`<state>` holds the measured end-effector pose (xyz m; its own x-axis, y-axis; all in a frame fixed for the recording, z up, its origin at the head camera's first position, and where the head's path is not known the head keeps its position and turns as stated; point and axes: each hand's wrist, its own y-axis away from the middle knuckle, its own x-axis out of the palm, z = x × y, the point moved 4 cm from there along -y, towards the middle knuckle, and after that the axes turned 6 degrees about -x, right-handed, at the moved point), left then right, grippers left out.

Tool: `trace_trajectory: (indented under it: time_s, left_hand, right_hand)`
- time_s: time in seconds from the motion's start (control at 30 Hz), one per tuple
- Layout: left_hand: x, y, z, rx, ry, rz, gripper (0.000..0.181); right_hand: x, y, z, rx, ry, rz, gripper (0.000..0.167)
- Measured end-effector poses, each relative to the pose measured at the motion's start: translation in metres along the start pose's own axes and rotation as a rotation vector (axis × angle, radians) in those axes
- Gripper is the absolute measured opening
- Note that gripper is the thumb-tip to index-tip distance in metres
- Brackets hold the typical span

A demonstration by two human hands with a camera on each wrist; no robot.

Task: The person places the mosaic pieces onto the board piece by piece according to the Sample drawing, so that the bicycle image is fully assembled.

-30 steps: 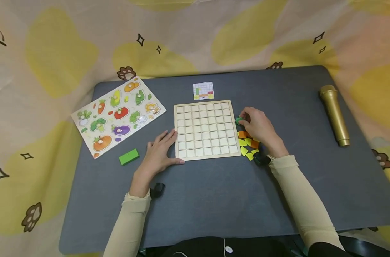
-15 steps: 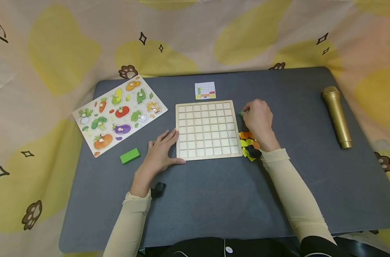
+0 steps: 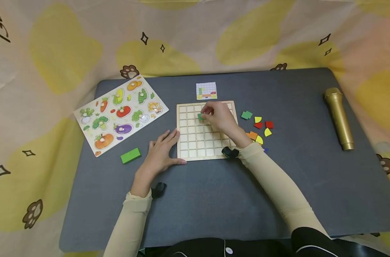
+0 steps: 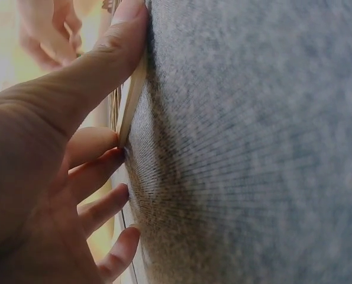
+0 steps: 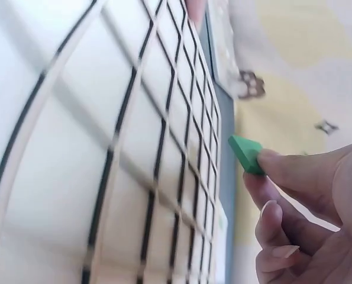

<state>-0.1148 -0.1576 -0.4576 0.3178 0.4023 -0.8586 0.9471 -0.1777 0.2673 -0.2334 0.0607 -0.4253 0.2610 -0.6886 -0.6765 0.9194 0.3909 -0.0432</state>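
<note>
A wooden grid board (image 3: 191, 152) with pale square cells lies in the middle of the table. My left hand (image 3: 160, 151) rests at its near left corner, thumb along the front edge and spread fingers against the left side. In the left wrist view, the thumb (image 4: 113, 50) touches the board's rim. Above the board's upper part, my right hand (image 3: 221, 117) pinches a small green block (image 5: 246, 155) between thumb and fingertips. That block looks slightly raised from the cells in the right wrist view. Just beyond the board lies a small pattern card (image 3: 206, 91) with a coloured grid.
Right of the board lie green blocks (image 3: 246, 115), red blocks (image 3: 269, 124), yellow pieces (image 3: 267, 132) and orange blocks (image 3: 253, 135). A vegetable puzzle board (image 3: 111, 117) and a green bar (image 3: 130, 156) are on the left. At far right lies a gold microphone (image 3: 339, 119).
My right hand has moved left from the loose pieces to over the board, carrying a green block. The pieces beside the board are now more exposed. My left hand keeps its place.
</note>
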Motion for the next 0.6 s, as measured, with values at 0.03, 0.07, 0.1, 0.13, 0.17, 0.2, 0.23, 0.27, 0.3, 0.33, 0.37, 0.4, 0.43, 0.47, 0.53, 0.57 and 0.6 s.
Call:
trace_trajectory:
  time_s: [0.03,0.07,0.1,0.13,0.17,0.2,0.23,0.27,0.3,0.33,0.37,0.4,0.43,0.47,0.53,0.57,0.6]
  left_hand:
    - [0.0,0.0,0.0,-0.001,-0.002,0.0,0.114]
    - [0.0,0.0,0.0,-0.001,-0.005,0.0,0.113]
    - [0.0,0.0,0.0,-0.002,-0.007,0.001,0.114]
    - [0.001,0.0,-0.001,-0.002,-0.008,0.002,0.114]
    - [0.002,0.0,0.0,-0.004,-0.006,0.004,0.114]
    - [0.002,-0.001,0.0,-0.006,-0.005,0.007,0.114]
    - [0.003,-0.001,0.0,-0.007,-0.004,0.009,0.114]
    - [0.003,-0.001,0.0,-0.007,-0.004,0.008,0.114]
    - [0.003,-0.001,0.0,-0.006,-0.005,0.007,0.114]
    - [0.003,-0.001,0.0,-0.005,-0.005,0.005,0.114]
    - [0.003,-0.001,0.0,-0.005,-0.004,0.004,0.114]
    - [0.003,-0.001,0.0,-0.003,-0.006,0.001,0.114]
    - [0.002,-0.001,0.0,-0.002,-0.009,-0.002,0.114]
    - [0.002,-0.001,0.0,0.001,-0.013,-0.005,0.114]
    - [0.002,-0.001,0.0,-0.001,-0.013,-0.005,0.114]
    - [0.002,-0.001,0.0,-0.001,-0.014,-0.005,0.114]
    - [0.002,-0.001,0.0,-0.003,-0.014,-0.004,0.114]
  right_hand:
    - [0.005,-0.003,0.003,-0.007,-0.006,0.014,0.01]
    - [0.01,-0.005,0.005,-0.014,-0.011,0.025,0.01]
    - [0.015,-0.007,0.006,-0.02,-0.012,0.033,0.009]
    - [0.019,-0.009,0.007,-0.022,-0.005,0.04,0.008]
    - [0.023,-0.011,0.007,-0.023,0.003,0.046,0.007]
    - [0.026,-0.013,0.007,-0.02,0.009,0.05,0.007]
    - [0.03,-0.014,0.006,-0.014,0.013,0.055,0.006]
    - [0.033,-0.016,0.006,-0.009,0.017,0.061,0.006]
    - [0.036,-0.017,0.005,-0.005,0.026,0.067,0.006]
    - [0.038,-0.018,0.005,0.001,0.036,0.071,0.006]
    - [0.039,-0.018,0.005,0.006,0.043,0.073,0.006]
    - [0.041,-0.018,0.005,0.009,0.053,0.073,0.006]
    - [0.042,-0.019,0.005,0.01,0.064,0.073,0.005]
    - [0.042,-0.019,0.005,0.01,0.075,0.072,0.005]
    - [0.043,-0.019,0.005,0.014,0.091,0.069,0.006]
    - [0.044,-0.019,0.005,0.018,0.096,0.068,0.006]
    - [0.045,-0.019,0.005,0.022,0.1,0.068,0.007]
